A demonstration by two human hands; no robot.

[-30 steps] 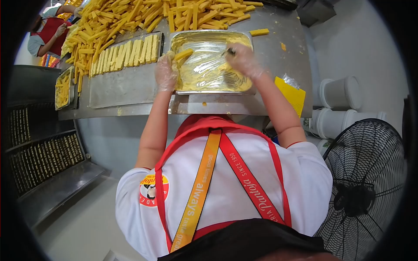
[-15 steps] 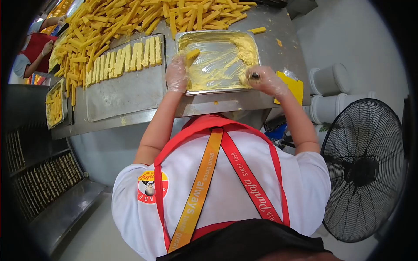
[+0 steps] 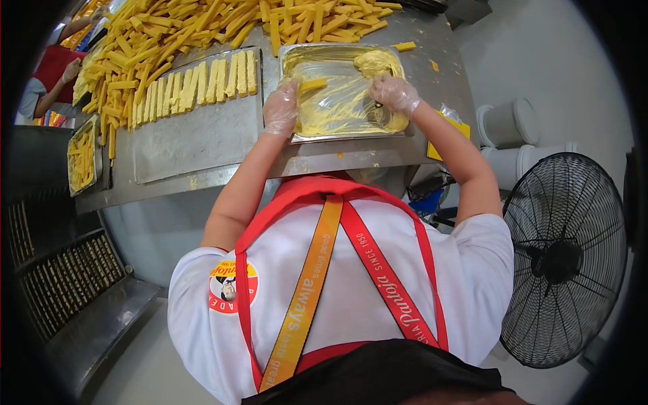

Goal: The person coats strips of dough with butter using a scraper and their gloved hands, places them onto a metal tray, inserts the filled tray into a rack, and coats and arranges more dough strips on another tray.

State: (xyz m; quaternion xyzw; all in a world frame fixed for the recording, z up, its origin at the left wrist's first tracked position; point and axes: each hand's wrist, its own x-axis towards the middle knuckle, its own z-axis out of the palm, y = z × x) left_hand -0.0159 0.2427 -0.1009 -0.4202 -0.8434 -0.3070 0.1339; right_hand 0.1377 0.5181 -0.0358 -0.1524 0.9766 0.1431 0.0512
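My left hand [image 3: 281, 108], in a clear plastic glove, is closed on a yellow stick [image 3: 312, 85] over the left edge of a metal tray [image 3: 351, 136]. The tray is lined with clear film and smeared with pale yellow cream [image 3: 373, 63]. Also gloved, my right hand [image 3: 395, 94] is closed round the dark handle of a tool over the tray's right side; the tool's lower part is hard to make out. Left of the tray, a flat baking sheet [image 3: 196, 144] bears a row of cream-coated sticks [image 3: 219, 81].
A large pile of yellow sticks [image 3: 182, 30] lies at the back. A small tray [image 3: 83, 158] stands at the left end. Another person [image 3: 57, 74] is at the upper left. A yellow card [image 3: 453, 132], white buckets [image 3: 509, 123] and a fan [image 3: 563, 260] are at the right.
My right hand has gone from the tray's middle down to its lower right corner, then back up a little with the tool. Cream has gathered at the upper right. My left hand keeps its stick.
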